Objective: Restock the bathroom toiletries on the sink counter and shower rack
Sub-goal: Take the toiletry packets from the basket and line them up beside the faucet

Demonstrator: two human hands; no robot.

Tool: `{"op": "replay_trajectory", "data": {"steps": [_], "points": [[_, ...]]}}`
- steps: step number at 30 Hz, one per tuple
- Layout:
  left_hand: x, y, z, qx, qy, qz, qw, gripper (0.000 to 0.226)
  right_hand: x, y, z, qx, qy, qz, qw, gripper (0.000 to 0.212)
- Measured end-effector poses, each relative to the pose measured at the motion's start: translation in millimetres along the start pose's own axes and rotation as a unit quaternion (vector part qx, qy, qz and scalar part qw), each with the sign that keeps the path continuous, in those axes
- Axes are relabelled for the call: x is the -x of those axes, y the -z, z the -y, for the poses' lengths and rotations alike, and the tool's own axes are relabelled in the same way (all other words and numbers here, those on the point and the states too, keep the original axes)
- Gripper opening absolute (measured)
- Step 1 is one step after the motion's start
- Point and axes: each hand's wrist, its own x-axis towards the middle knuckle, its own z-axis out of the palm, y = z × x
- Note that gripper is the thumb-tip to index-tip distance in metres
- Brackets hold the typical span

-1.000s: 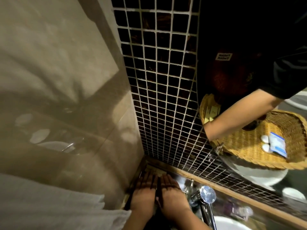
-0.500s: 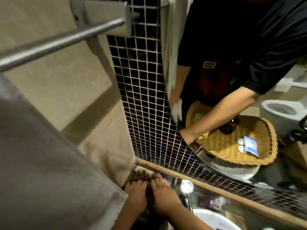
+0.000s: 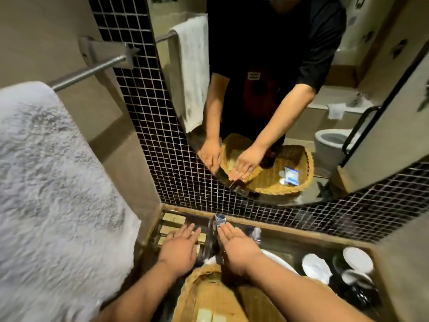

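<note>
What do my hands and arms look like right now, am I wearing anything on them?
Both the left hand and the right hand are bare: no gloves, and no watch, ring or bracelet shows. The forearms are uncovered too. The mirror shows a black top with short sleeves ending above the elbows, and a small white label on the front.

Cuts off the wicker basket [image 3: 209, 296] at the bottom edge and covers part of it with both forearms. Smears the white towel [image 3: 58, 182], cropped at the left edge. Hides most of the faucet [image 3: 219, 220] between the left hand [image 3: 180, 248] and right hand [image 3: 236, 248]. Cannot read the small boxes [image 3: 173, 220] by the left fingertips, nor identify the blurred round white items [image 3: 315, 268] at right.
</note>
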Motion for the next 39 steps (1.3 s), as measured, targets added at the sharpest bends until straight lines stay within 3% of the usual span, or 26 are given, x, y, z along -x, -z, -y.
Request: {"op": "replay_trajectory", "data": {"steps": [8,14,22,29,36,38,39], "points": [[12.3,4.2,-68.8,-0.032,-0.133,-0.038,0.99,0.061,82.6,-30.1,-53.6,0.001,-0.059,-0.017,0.998,0.075],[3.1,-0.3,-134.9,-0.074,-0.29,-0.043,0.953,0.053,138.9,-63.1,-78.1,-0.049,-0.124,0.001,0.991,0.073],[3.9,-26.6,-208.5,-0.101,-0.381,0.029,0.918,0.05,192.7,-115.4,-88.6,-0.074,-0.163,0.021,0.984,0.081],[3.4,-57.3,-236.8,-0.122,-0.395,0.083,0.907,0.052,203.8,-152.8,-82.8,-0.095,-0.182,0.079,0.975,0.088],[0.0,-96.6,-247.9,-0.062,-0.369,0.138,0.917,0.06,201.5,-186.9,-75.1,-0.125,-0.201,0.154,0.959,0.055],[-0.9,-108.7,-252.5,-0.042,-0.346,0.15,0.925,0.06,192.6,-208.3,-69.3,-0.14,-0.224,0.108,0.958,0.041],[-1.1,-114.5,-254.9,-0.032,-0.336,0.153,0.929,0.059,198.4,-204.3,-68.7,-0.209,-0.272,0.099,0.934,0.038]]}}
